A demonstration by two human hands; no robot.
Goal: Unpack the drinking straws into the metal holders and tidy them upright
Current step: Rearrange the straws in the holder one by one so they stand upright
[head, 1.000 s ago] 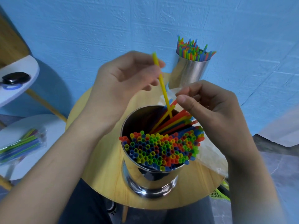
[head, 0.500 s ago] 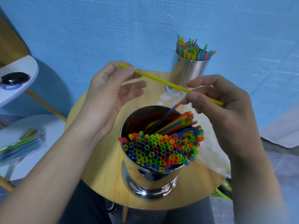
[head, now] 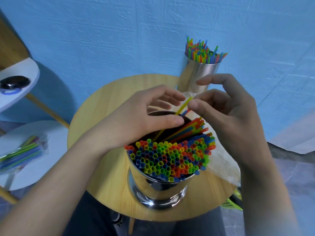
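A shiny metal holder (head: 158,186) stands at the near side of the round wooden table (head: 102,120). It is packed with upright coloured straws (head: 170,159), and several more lean across its far half. One yellow straw (head: 183,106) slants into it. My left hand (head: 136,120) hovers over the far rim with fingers spread, its thumb lying across that straw. My right hand (head: 228,120) is beside it with loosely curled fingers, and its thumb tip touches the straw's upper end. A second metal holder (head: 197,75) full of straws stands by the wall.
A crumpled clear plastic bag (head: 221,166) lies on the table under my right wrist. To the left, a sealed packet of straws (head: 20,154) rests on a low white shelf. A black object (head: 14,81) sits on the higher shelf.
The yellow straw, held level between both hands half a second ago, now slants down into the near holder. Both hands have dropped closer to the rim and loosened.
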